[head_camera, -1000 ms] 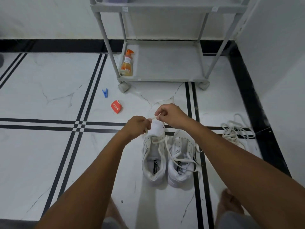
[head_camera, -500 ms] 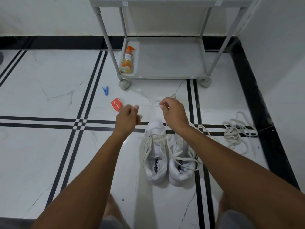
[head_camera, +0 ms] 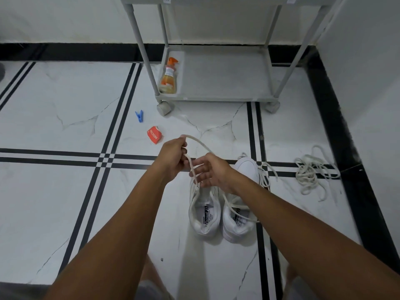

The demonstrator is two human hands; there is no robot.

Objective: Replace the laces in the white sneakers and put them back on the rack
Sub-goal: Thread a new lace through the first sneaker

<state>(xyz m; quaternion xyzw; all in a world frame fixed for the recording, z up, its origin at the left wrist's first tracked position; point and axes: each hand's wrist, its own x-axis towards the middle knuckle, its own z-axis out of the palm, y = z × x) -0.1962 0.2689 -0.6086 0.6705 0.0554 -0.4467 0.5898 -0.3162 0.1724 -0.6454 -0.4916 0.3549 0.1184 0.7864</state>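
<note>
i log: left hand (head_camera: 173,160) grips a white lace (head_camera: 200,144) looping up from the left sneaker (head_camera: 203,210); right hand (head_camera: 211,173), fingers spread loose, touches it. right sneaker (head_camera: 240,215) alongside, touching. rack (head_camera: 218,97) at floor's far edge.

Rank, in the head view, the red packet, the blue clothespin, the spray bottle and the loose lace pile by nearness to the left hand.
From the left hand:
1. Red packet, on the floor just beyond it.
2. Blue clothespin, farther out, to the left.
3. Spray bottle, on the rack's bottom shelf.
4. Loose lace pile, far right on the floor.
</note>
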